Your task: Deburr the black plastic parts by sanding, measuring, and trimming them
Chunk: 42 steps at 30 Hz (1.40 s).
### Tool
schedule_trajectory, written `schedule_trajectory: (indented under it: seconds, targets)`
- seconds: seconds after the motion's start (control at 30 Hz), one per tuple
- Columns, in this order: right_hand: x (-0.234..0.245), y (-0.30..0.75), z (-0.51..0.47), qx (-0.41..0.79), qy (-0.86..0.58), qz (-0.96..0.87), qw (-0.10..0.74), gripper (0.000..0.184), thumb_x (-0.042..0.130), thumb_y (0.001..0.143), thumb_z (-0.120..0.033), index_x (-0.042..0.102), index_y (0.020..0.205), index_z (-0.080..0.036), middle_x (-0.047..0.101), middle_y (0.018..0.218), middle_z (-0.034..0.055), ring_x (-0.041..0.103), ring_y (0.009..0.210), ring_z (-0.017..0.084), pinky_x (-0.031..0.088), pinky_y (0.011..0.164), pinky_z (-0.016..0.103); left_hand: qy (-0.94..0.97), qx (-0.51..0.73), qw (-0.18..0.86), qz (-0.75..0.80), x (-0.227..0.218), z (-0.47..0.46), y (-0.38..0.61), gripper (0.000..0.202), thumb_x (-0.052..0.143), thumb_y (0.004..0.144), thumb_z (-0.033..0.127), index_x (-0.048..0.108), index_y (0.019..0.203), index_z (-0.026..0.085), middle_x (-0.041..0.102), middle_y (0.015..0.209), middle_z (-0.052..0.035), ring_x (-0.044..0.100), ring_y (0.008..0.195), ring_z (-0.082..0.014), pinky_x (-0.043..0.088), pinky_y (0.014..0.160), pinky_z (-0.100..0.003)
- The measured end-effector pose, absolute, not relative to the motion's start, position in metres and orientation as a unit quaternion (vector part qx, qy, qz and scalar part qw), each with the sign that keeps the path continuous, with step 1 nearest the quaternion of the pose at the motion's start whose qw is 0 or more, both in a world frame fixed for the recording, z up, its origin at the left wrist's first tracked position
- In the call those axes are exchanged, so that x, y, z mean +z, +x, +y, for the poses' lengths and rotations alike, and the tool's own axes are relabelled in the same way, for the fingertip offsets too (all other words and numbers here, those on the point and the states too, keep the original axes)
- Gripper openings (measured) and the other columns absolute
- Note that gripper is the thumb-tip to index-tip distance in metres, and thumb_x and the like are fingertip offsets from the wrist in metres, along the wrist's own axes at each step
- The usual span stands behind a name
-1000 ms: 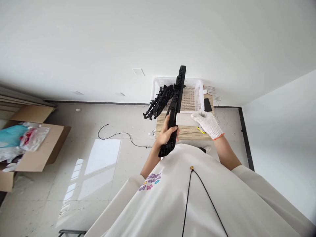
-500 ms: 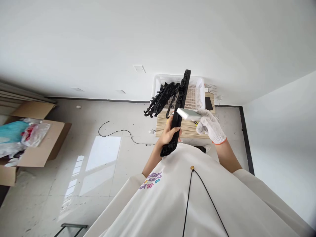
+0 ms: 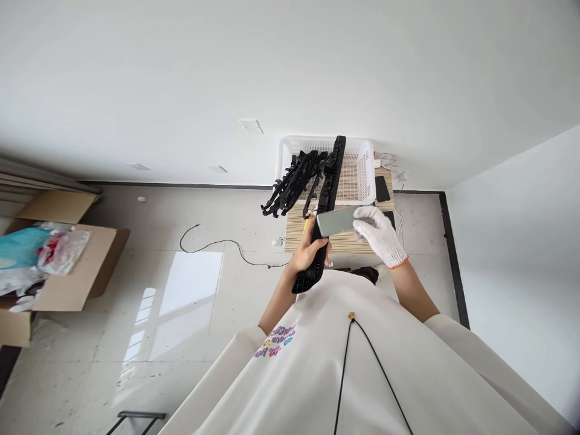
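My bare left hand (image 3: 307,252) is wrapped round the lower part of a long black plastic trim piece (image 3: 332,175), which stands at a tilt in front of me. In my right hand (image 3: 377,231), which wears a white knitted glove with an orange cuff edge, is a flat grey-green rectangular block (image 3: 336,221) gripped by one end. Its other end meets or overlaps the side of the black piece just above my left thumb; whether they touch I cannot tell. Behind them, a pile of thin black plastic parts (image 3: 296,181) lies across the left side of a white plastic basket (image 3: 368,172).
The basket stands on a wood-patterned table (image 3: 351,243) against the wall. A black flat item (image 3: 382,188) and a white cloth (image 3: 386,161) lie at its right. A black cable (image 3: 235,243) crosses the floor; an open cardboard box (image 3: 75,266) stands at far left.
The block has come down and turned so its broad grey-green face shows, with my right hand slightly lower and further left. The trim piece stays in my left hand, its top slightly lower.
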State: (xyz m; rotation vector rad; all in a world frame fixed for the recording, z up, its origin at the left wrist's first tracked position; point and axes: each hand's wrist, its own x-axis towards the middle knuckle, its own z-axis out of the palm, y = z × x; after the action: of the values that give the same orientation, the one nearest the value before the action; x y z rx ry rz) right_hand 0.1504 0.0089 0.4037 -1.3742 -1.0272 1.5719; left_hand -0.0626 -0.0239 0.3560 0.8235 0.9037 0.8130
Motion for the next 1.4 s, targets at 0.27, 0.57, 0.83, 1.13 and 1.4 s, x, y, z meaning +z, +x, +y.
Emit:
schedule_trajectory:
  seconds: [0.27, 0.57, 0.83, 1.13, 1.4]
  targets:
    - [0.358, 0.16, 0.022, 0.644, -0.584, -0.353, 0.345, 0.032, 0.074, 0.075, -0.036, 0.062, 0.101, -0.021, 0.064, 0.087, -0.0014, 0.059, 0.065, 0.008, 0.052, 0.06, 0.024, 0.323, 0.326, 0.759, 0.463, 0.331, -0.027, -0.064, 0.081, 0.062, 0.088, 0.037, 0.016, 0.154, 0.024, 0.065, 0.069, 0.0061, 0.064, 0.044, -0.0176, 0.056, 0.047, -0.032]
    - [0.282, 0.171, 0.026, 0.702, -0.59, -0.266, 0.297, 0.026, 0.073, 0.073, -0.031, 0.058, 0.093, -0.022, 0.059, 0.077, -0.0043, 0.056, 0.059, 0.009, 0.044, 0.052, 0.024, 0.264, 0.308, 0.752, 0.52, 0.276, -0.019, -0.049, 0.077, 0.064, 0.087, 0.037, 0.023, 0.151, 0.023, 0.066, 0.069, 0.0064, 0.064, 0.044, -0.0175, 0.06, 0.05, -0.036]
    - [0.238, 0.198, 0.027, 0.702, -0.609, -0.223, 0.296, 0.025, 0.073, 0.074, -0.027, 0.059, 0.094, -0.021, 0.06, 0.087, -0.0027, 0.056, 0.06, 0.007, 0.043, 0.052, 0.024, 0.265, 0.272, 0.756, 0.533, 0.239, 0.0, -0.032, 0.081, 0.066, 0.086, 0.038, 0.022, 0.152, 0.02, 0.066, 0.069, 0.0071, 0.064, 0.043, -0.0158, 0.058, 0.048, -0.032]
    - [0.23, 0.198, 0.028, 0.689, -0.606, -0.252, 0.307, 0.023, 0.072, 0.076, -0.028, 0.061, 0.096, -0.021, 0.059, 0.08, -0.0035, 0.057, 0.062, 0.008, 0.047, 0.055, 0.024, 0.271, 0.246, 0.744, 0.559, 0.223, 0.006, -0.036, 0.072, 0.064, 0.085, 0.036, 0.03, 0.147, 0.022, 0.066, 0.068, 0.0075, 0.064, 0.044, -0.0158, 0.057, 0.048, -0.031]
    - [0.202, 0.19, 0.021, 0.686, -0.608, -0.262, 0.3, 0.022, 0.07, 0.076, -0.027, 0.059, 0.095, -0.022, 0.057, 0.074, -0.0036, 0.055, 0.061, 0.009, 0.045, 0.054, 0.024, 0.301, 0.265, 0.726, 0.558, 0.202, -0.01, -0.037, 0.043, 0.067, 0.086, 0.04, 0.047, 0.119, 0.021, 0.067, 0.068, 0.0045, 0.065, 0.046, -0.0171, 0.057, 0.048, -0.031]
